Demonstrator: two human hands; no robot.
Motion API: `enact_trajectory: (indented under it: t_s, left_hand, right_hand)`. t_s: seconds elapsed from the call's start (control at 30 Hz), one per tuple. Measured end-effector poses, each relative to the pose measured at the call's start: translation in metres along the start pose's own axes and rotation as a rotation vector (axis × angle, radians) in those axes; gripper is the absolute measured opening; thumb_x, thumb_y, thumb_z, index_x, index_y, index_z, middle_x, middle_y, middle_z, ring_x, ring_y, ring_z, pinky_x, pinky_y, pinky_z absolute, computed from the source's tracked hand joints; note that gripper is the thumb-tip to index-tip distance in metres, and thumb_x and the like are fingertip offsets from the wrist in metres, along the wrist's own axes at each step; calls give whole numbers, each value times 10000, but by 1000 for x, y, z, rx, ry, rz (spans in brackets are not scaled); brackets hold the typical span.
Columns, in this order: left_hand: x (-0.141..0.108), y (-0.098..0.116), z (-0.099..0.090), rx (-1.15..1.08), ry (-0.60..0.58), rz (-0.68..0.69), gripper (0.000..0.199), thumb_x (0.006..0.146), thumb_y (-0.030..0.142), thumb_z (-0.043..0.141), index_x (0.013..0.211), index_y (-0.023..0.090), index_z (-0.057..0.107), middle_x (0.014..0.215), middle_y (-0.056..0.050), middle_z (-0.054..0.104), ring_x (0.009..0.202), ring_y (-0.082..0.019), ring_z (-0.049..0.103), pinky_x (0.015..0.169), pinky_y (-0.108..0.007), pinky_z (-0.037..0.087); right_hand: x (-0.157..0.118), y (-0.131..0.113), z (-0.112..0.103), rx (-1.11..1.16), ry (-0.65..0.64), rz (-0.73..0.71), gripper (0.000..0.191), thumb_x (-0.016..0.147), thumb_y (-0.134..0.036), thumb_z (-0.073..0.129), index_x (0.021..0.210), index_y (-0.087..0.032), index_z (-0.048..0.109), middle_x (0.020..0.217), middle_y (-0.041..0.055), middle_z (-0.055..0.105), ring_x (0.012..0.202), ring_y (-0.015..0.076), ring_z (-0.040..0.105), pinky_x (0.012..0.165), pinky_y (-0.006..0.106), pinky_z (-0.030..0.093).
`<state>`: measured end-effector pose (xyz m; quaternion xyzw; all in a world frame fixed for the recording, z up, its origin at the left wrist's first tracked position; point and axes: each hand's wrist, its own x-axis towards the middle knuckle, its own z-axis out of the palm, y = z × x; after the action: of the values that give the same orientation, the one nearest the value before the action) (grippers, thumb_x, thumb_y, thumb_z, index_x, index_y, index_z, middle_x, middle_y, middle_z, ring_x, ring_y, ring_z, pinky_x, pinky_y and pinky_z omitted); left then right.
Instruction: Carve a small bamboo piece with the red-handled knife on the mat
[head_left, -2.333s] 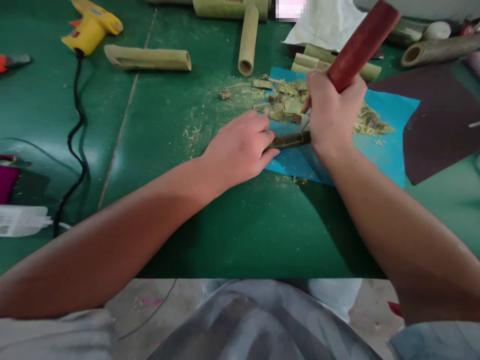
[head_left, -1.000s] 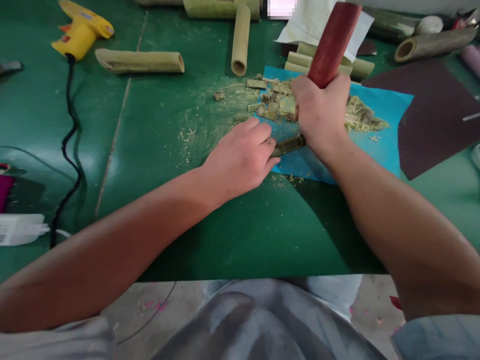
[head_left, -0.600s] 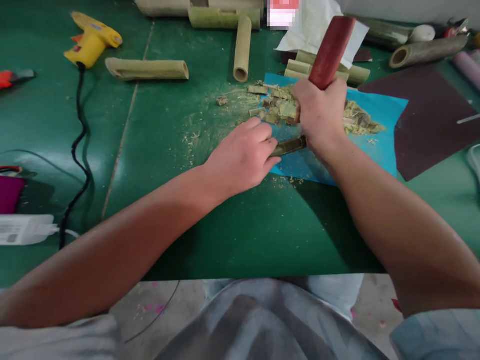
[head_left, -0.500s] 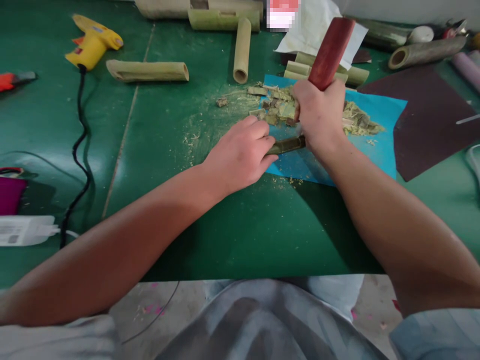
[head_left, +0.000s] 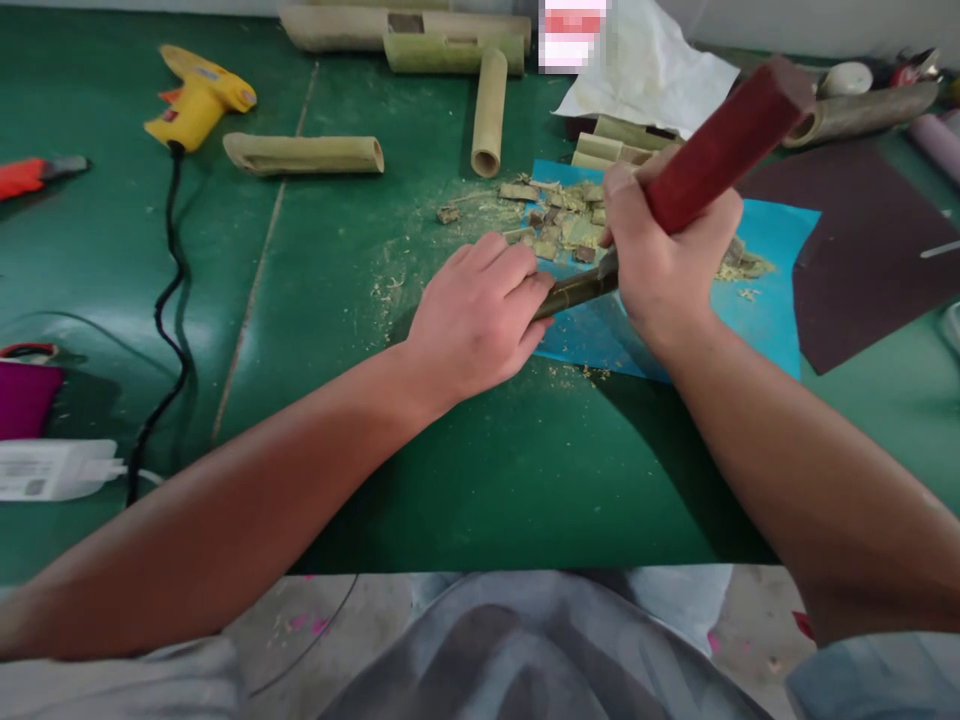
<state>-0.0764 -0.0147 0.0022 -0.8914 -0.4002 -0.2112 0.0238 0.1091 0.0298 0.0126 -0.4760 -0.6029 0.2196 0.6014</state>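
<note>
My left hand is closed round the near end of a narrow, dark green bamboo piece. My right hand grips a tool with a thick red handle, which tilts up and to the right. A bit of greyish metal shows below that fist, against the bamboo's far end; the rest of the tool's working end is hidden. Under the bamboo lies a blue sheet. Bamboo chips and shavings are heaped on it, just beyond my hands.
A yellow glue gun with a black cord lies at the left, near a cut bamboo tube. More bamboo tubes and a white paper are at the back. A dark brown sheet lies right; a white bottle front left.
The red handle has tipped over to the right, and my right hand has turned and shifted slightly right with it. My left hand still holds the bamboo piece; the whole view has moved slightly.
</note>
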Motion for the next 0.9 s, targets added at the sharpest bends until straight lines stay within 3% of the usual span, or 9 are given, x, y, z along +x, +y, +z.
enact_trajectory:
  t_s: [0.13, 0.27, 0.37, 0.5, 0.67, 0.73, 0.83, 0.9]
  left_hand:
    - [-2, 4, -3, 37, 61, -28, 241, 1028, 309, 540, 1172, 190, 693, 1084, -121, 672, 1054, -314, 661, 857, -479, 547]
    - [-3, 7, -5, 62, 122, -17, 208, 1034, 312, 533, 1124, 207, 689, 1060, -99, 674, 1003, -281, 657, 862, -461, 555]
    - [-2, 8, -7, 48, 100, -29, 202, 1034, 308, 533, 1129, 212, 684, 1062, -95, 665, 1002, -283, 653, 881, -475, 548]
    - [-3, 7, -7, 38, 56, -31, 232, 1026, 340, 561, 1124, 184, 701, 1041, -111, 659, 982, -289, 656, 848, -461, 536]
    - [-4, 4, -2, 43, 54, 16, 329, 1043, 397, 527, 1084, 146, 735, 971, -115, 669, 900, -269, 654, 765, -420, 532]
    - [-4, 3, 0, 18, 46, 1, 335, 1048, 397, 521, 1090, 146, 739, 975, -116, 673, 907, -266, 655, 782, -422, 540]
    - [-3, 1, 1, -9, 29, -12, 324, 1042, 375, 533, 1128, 140, 740, 1007, -125, 682, 941, -274, 659, 815, -435, 552]
    - [-2, 0, 1, -24, 16, -12, 321, 1040, 363, 533, 1118, 135, 745, 1016, -130, 683, 948, -279, 660, 821, -439, 554]
  right_hand:
    - [-2, -1, -4, 98, -18, -92, 399, 942, -421, 703, 670, -261, 459, 640, -53, 457, 621, 132, 513, 680, 328, 485]
    - [-2, 1, -1, 195, 48, -110, 364, 950, -412, 628, 676, -263, 441, 587, -68, 441, 543, 113, 477, 619, 303, 449]
    - [-3, 1, 0, 223, 86, -70, 337, 945, -385, 603, 689, -272, 413, 578, -69, 407, 527, 122, 474, 592, 306, 444]
    - [-6, 0, -5, 129, 35, -50, 367, 952, -451, 633, 697, -272, 439, 639, -54, 445, 595, 144, 549, 661, 342, 502]
    - [-10, 5, -12, 56, -77, -301, 368, 954, -479, 680, 687, -263, 547, 704, -35, 545, 673, 140, 588, 722, 356, 543]
    - [-9, 7, -10, 53, -92, -339, 381, 964, -522, 684, 703, -273, 563, 701, -32, 566, 667, 142, 583, 713, 357, 548]
    - [-4, 6, -5, 144, 30, -282, 427, 964, -589, 693, 719, -277, 536, 652, -40, 553, 607, 136, 566, 656, 343, 533]
    - [1, 5, -2, 184, 139, -164, 457, 974, -613, 673, 710, -281, 502, 581, -54, 508, 527, 126, 518, 587, 326, 506]
